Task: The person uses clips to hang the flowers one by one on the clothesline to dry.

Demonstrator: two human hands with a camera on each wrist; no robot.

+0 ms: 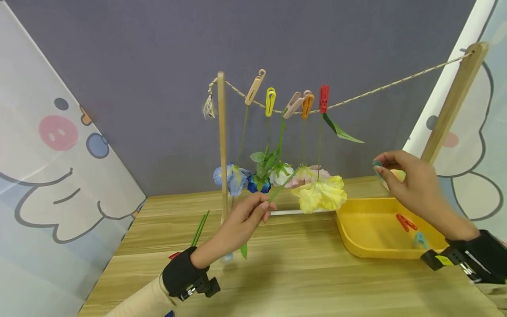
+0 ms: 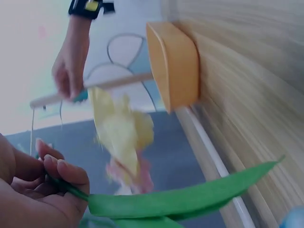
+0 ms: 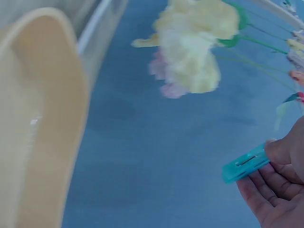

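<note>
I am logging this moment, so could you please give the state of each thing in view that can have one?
Left hand: pinching a green flower stem.
Right hand: holding a teal clothespin, raised above the yellow tray.
Yellow flower: hanging head down from the red clothespin on the rope.
Yellow tray: holds loose clothespins.

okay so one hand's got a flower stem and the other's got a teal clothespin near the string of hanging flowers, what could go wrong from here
The left hand only pinches the thin flower stem near one end, so it may slip or twist. The right hand holds the teal clothespin by its tip and could drop it. Five pegs crowd the rope above the hanging yellow flower; reaching in could knock one loose.
</note>
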